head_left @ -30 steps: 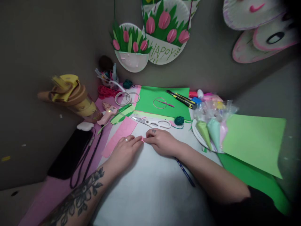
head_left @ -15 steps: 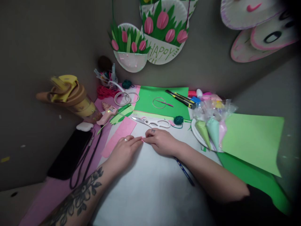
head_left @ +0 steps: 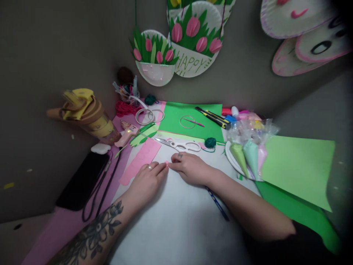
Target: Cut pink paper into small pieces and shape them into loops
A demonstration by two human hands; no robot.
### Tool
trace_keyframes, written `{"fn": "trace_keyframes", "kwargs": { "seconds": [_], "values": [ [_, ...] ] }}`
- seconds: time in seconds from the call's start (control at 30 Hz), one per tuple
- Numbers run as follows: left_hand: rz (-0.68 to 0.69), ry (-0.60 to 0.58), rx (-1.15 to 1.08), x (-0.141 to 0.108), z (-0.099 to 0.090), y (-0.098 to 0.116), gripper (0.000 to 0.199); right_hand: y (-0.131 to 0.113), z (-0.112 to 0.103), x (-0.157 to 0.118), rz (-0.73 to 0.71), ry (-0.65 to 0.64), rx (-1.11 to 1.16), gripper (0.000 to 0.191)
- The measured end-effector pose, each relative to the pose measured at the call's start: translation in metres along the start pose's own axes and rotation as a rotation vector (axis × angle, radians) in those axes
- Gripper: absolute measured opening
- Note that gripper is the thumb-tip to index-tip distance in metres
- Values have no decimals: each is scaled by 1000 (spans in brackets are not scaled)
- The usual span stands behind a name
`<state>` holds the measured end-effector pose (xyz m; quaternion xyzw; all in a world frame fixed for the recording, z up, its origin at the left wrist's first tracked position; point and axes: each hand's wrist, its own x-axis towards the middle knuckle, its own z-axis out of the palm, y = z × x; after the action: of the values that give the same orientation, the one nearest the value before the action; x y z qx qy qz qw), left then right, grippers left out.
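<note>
Between my fingertips, low over the white work surface (head_left: 176,221), is a small piece of pink paper (head_left: 167,164), mostly covered. My left hand (head_left: 150,181) pinches it from the left, a ring on one finger. From the right, my right hand (head_left: 190,167) closes on its other side, fingers curled in. A pink paper strip (head_left: 140,160) lies just beyond my left hand. White-handled scissors (head_left: 184,146) rest past my fingertips, beside a dark green yarn ball (head_left: 210,142). Partly under my right forearm lies a blue pencil (head_left: 217,204).
A pink glue gun (head_left: 128,133), a phone (head_left: 82,180) and a cup (head_left: 96,117) stand or lie at left. Box cutters (head_left: 213,117) lie on green paper (head_left: 173,117) at the back. Piping bags (head_left: 250,158) on a paper plate (head_left: 231,156) sit at right.
The whole view has shifted slightly. My hands stay together at the pink piece, with only a small shift of the left fingers.
</note>
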<state>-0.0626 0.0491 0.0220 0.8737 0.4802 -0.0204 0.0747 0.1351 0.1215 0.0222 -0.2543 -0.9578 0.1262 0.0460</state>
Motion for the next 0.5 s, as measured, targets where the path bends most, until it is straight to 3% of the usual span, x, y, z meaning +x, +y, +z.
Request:
{"fn": "trace_keyframes", "kwargs": {
  "seconds": [0.4,0.5],
  "values": [
    [-27,-10,44,2,3,6,43,2,10,1,86,99,140,30],
    [-37,-20,40,2,1,8,40,7,15,-1,82,188,228,33]
  ]
}}
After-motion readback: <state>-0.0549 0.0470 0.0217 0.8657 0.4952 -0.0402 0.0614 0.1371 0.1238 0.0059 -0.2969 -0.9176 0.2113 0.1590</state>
